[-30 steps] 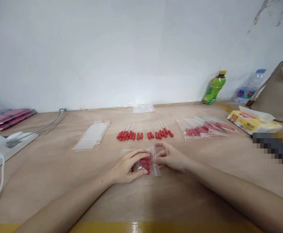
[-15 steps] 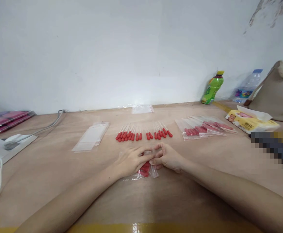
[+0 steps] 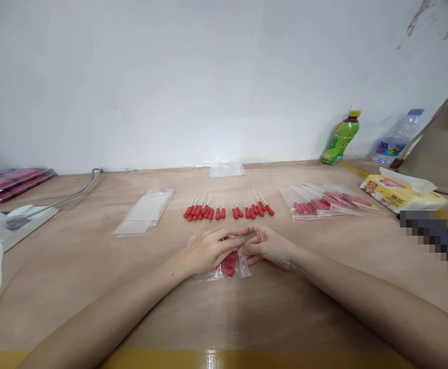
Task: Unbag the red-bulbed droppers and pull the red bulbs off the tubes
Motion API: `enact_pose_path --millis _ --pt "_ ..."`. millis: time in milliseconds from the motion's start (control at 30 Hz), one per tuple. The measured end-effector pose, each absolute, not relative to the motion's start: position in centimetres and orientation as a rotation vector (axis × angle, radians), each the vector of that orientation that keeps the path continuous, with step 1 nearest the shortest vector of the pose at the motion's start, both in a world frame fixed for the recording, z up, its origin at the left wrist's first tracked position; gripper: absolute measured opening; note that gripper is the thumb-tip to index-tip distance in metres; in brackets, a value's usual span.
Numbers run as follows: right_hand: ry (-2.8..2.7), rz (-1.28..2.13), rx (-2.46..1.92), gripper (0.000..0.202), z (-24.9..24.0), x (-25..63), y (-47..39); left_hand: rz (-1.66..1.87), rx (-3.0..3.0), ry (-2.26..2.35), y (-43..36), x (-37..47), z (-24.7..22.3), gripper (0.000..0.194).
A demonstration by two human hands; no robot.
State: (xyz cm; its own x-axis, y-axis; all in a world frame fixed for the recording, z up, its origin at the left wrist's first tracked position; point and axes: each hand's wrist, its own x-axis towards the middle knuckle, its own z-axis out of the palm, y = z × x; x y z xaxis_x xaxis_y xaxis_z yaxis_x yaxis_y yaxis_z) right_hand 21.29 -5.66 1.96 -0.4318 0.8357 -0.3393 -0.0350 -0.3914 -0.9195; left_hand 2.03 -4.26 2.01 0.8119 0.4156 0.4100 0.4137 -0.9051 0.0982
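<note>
A clear zip bag (image 3: 243, 267) lies in front of me with several red-bulbed droppers (image 3: 228, 264) inside. My left hand (image 3: 211, 250) rests over the bag, its thumb and fingers closed on the bag's right part. At the zip edge, my right hand (image 3: 265, 247) holds the bag in a pinch, fingertips meeting those of the left hand. Part of the bag is hidden beneath my left hand. Just beyond my hands, loose droppers (image 3: 198, 211) with thin clear stems lie in two groups, bulbs toward me.
Flat clear bags (image 3: 145, 212) are stacked at left. Filled bags (image 3: 323, 201) overlap at right, near a yellow tissue pack (image 3: 400, 195). A green bottle (image 3: 341, 138), a water bottle (image 3: 398, 138) and a beige bag (image 3: 439, 148) stand behind. A power strip (image 3: 24, 223) lies far left.
The view has shifted slightly. Both hands stay at the zip bag, with small finger movements along its zip edge.
</note>
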Motion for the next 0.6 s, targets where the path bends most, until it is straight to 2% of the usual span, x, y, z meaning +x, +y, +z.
enact_pose_path --millis 133,233,433,600 --pt "-1.231 1.863 -1.14 0.046 1.88 21.36 -5.66 0.62 2.905 0.654 -4.26 2.11 2.16 0.034" --pt "-1.222 1.872 -1.123 0.052 1.78 21.41 -5.65 0.614 2.849 0.66 -4.37 2.19 2.31 0.03" --pt "-1.247 1.905 -1.142 0.045 2.17 21.44 -5.79 0.601 2.791 0.731 -4.74 2.24 2.68 0.02" --pt "-1.257 1.918 -1.109 0.05 2.09 21.61 -5.73 0.69 2.803 0.73 -4.72 2.13 2.37 0.019"
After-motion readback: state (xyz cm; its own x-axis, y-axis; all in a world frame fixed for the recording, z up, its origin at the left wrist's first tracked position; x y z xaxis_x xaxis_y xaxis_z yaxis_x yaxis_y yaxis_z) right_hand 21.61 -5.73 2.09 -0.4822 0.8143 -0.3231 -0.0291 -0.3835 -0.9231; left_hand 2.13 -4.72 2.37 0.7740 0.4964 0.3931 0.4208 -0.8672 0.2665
